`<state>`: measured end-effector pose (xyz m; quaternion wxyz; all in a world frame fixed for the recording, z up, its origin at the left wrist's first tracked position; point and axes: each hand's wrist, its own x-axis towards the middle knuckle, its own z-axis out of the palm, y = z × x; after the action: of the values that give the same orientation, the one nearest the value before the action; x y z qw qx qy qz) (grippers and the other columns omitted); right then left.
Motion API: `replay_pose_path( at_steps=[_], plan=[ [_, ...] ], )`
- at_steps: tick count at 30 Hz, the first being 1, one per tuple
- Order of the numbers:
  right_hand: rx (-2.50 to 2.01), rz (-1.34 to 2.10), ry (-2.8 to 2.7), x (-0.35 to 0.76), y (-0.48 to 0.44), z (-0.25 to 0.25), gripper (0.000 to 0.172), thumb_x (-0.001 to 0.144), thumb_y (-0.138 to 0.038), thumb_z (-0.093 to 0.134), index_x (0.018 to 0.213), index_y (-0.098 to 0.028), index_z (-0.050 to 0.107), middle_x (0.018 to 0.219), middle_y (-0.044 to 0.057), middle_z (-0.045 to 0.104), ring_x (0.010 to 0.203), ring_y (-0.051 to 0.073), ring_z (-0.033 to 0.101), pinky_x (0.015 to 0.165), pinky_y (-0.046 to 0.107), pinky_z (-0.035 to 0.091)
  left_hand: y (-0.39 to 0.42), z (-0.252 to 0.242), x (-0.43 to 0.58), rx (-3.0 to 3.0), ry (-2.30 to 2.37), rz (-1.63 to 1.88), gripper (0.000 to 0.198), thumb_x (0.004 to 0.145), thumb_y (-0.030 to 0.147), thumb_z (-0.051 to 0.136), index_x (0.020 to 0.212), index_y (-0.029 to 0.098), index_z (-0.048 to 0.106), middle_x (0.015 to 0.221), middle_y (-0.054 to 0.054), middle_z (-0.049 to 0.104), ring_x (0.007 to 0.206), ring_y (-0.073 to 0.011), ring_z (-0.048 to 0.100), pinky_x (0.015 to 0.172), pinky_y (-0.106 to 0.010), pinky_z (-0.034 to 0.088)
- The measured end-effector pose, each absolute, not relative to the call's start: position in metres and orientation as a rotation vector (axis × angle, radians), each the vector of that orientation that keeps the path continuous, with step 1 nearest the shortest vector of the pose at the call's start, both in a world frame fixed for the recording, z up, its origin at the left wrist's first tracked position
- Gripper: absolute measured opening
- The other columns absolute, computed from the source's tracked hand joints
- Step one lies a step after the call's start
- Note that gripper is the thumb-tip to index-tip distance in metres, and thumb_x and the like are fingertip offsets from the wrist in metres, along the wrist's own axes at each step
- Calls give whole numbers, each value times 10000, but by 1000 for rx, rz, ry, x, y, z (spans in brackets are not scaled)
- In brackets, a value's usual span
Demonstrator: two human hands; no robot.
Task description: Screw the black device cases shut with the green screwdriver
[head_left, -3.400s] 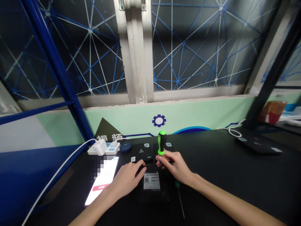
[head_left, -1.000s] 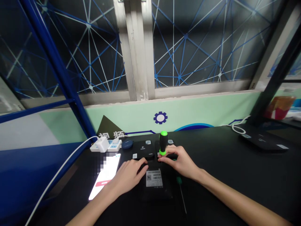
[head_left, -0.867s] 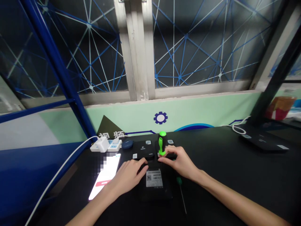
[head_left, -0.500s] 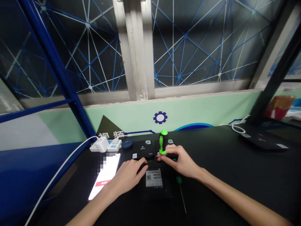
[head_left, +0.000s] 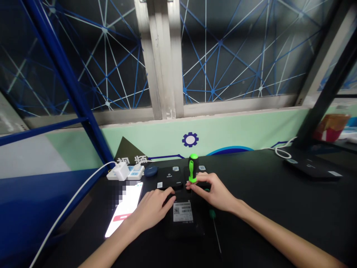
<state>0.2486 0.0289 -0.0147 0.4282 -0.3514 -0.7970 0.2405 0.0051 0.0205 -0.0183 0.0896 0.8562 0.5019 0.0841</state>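
Note:
A black box-like device (head_left: pixel 182 227) lies before me, a white printed label with a QR code (head_left: pixel 183 211) on its upper face. My left hand (head_left: pixel 157 206) holds it by the far left corner, thumb on top near the label. Above its far edge, a screwdriver with a black and bright green handle (head_left: pixel 193 169) stands nearly upright, tip hidden. Pinched fingers of my right hand (head_left: pixel 210 188) grip it just below the green collar. A second, dark green screwdriver (head_left: pixel 216 231) lies right of the device, partly under my right hand.
Two flat black boxes (head_left: pixel 169 178) sit behind my hands, one partly covered. To the left are a lit phone (head_left: pixel 125 210), a dark blue oval item (head_left: pixel 151 171) and a power strip (head_left: pixel 114 175) with a white charger (head_left: pixel 121 171). Far right lies another black device (head_left: pixel 312 167).
The bright green screwdriver's top has shifted very slightly left. Both hands stay in the same places.

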Motion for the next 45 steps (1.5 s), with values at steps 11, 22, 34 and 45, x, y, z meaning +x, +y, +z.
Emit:
replay_pose_path(
  at_steps=[11, 22, 34, 45],
  plan=[
    [-964, 668, -1865, 246, 33, -23, 215, 827, -353, 746, 714, -180, 688, 725, 6, 726, 713, 176, 668, 690, 275, 495, 21, -19, 4, 2558, 1503, 219, 383, 1022, 492, 310, 1155, 285, 604, 909, -48, 710, 895, -282, 687, 743, -328, 464],
    [-844, 720, -1994, 250, 26, -13, 149, 907, -282, 639, 902, -194, 759, 935, 58, 771, 882, 217, 695, 837, 344, 522, 23, -22, 3, 2570, 1503, 227, 392, 1023, 506, 309, 1152, 286, 607, 902, -48, 705, 888, -279, 685, 762, -330, 457],
    [-924, 692, -1822, 242, 33, -28, 161, 861, -313, 702, 778, -180, 738, 732, 32, 752, 686, 184, 693, 665, 274, 528, 22, -22, 3, 2600, 1501, 237, 361, 1026, 486, 313, 1139, 299, 600, 866, -32, 696, 861, -281, 676, 714, -331, 449],
    [-881, 693, -1916, 245, 30, -25, 155, 900, -246, 631, 900, -187, 774, 852, 53, 772, 746, 184, 681, 692, 284, 529, 22, -21, 3, 2588, 1501, 223, 353, 1026, 480, 317, 1152, 301, 594, 893, -37, 705, 884, -279, 681, 717, -319, 447]
  ],
)
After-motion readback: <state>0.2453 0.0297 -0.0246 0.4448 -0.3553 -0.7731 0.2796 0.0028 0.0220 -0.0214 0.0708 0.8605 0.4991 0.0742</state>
